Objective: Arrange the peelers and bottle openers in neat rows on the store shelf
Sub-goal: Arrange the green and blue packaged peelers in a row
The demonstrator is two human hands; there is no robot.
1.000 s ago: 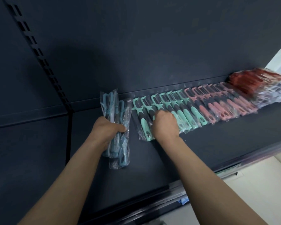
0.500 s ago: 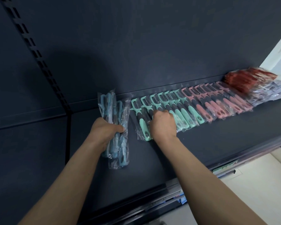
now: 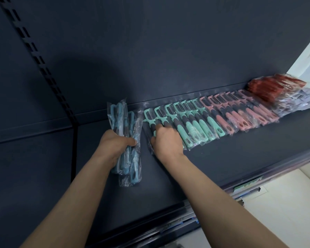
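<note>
**Both hands on peelers at left end of row**

Front edge: price-label rail (image 3: 247, 185) along the dark flat metal shelf (image 3: 222, 158). Left hand (image 3: 115, 145) is closed tight around a bundle of blue-handled peelers in clear plastic bags (image 3: 132, 169), with the bundle's lower end on the shelf just left of the row. Right hand (image 3: 166, 142) is palm down, fingers curled over the handles of the leftmost mint-green and black bagged peelers (image 3: 191, 126), thumb at their left side. These lie side by side, heads to the back. The row runs on right into pink and black bagged peelers (image 3: 240, 113). Beyond them is a blurred pile of red packaged items (image 3: 276, 86). Behind it all are a dark back panel (image 3: 150, 51) and a slotted upright (image 3: 43, 68).
</note>
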